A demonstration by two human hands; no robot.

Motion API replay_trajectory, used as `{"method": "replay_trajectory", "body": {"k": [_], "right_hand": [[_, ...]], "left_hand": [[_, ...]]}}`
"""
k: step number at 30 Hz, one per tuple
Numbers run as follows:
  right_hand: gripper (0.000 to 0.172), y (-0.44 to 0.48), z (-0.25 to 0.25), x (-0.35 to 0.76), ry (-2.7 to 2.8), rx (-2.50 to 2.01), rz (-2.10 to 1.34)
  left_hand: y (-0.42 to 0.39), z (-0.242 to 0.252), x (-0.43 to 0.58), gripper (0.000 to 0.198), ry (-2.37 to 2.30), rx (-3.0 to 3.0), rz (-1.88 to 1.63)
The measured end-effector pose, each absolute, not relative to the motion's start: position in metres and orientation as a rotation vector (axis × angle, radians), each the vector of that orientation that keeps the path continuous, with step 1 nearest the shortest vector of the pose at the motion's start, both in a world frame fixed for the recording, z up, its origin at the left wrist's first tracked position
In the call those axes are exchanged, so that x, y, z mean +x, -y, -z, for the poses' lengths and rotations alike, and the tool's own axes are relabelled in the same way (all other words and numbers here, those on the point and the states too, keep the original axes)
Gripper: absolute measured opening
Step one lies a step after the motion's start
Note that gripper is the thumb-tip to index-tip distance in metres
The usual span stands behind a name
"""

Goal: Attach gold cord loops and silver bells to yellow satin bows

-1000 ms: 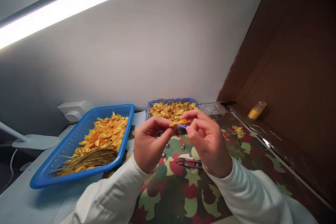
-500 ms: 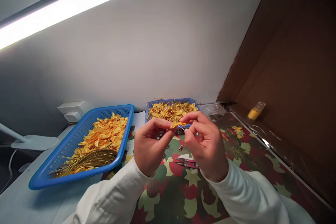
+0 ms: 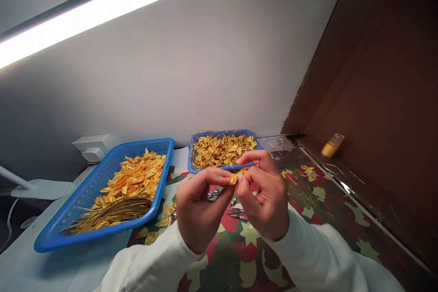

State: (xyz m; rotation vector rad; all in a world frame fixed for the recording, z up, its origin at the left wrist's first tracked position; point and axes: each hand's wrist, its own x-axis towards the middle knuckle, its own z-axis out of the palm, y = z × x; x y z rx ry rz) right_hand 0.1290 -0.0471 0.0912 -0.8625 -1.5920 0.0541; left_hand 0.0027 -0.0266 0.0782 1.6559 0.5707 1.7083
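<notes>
Above the table, my left hand (image 3: 201, 210) pinches one end of a small yellow satin bow (image 3: 237, 176) between thumb and fingertips. My right hand (image 3: 265, 196) is closed at the bow's other side, its thumb and index finger pressed on the ribbon. A thin strand sticks up by the bow; whether it is thread or a needle I cannot tell. Just below the hands is a small silver bell (image 3: 233, 202); whether it hangs or lies I cannot make out. Thread snips (image 3: 237, 214) lie on the camouflage-like patterned cover, partly hidden by my right hand.
At left stands a blue basket (image 3: 102, 224) with yellow bows (image 3: 133, 175) and a bundle of gold cords (image 3: 112, 212). A smaller blue basket (image 3: 190, 155) at the back holds corded bows. Loose bells (image 3: 212, 193) lie between. A yellow-filled bottle (image 3: 331, 145) is at right.
Both hands have come closer together and a little lower. My right thumb has moved onto the bow, and the bell appears slightly lower. Loose bows by my left wrist now show.
</notes>
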Motion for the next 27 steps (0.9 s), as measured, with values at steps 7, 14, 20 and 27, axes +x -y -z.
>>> {"method": "replay_trajectory", "body": {"k": [7,14,20,27], "right_hand": [[0.010,0.043,-0.098,0.139,1.709,-0.684,-0.162],[0.024,0.034,-0.100,0.157,1.755,-0.573,-0.408],[0.026,0.026,-0.098,0.159,1.641,-0.772,-0.721],[0.019,0.013,-0.098,0.153,1.497,-0.809,-0.941]], "left_hand": [[0.029,-0.082,-0.002,0.029,-0.504,1.727,-1.808],[0.025,-0.085,-0.004,0.028,-0.507,1.723,-1.817],[0.019,-0.085,-0.008,0.023,-0.552,1.976,-1.700],[0.001,-0.079,-0.007,0.015,-0.662,2.302,-1.624]]}}
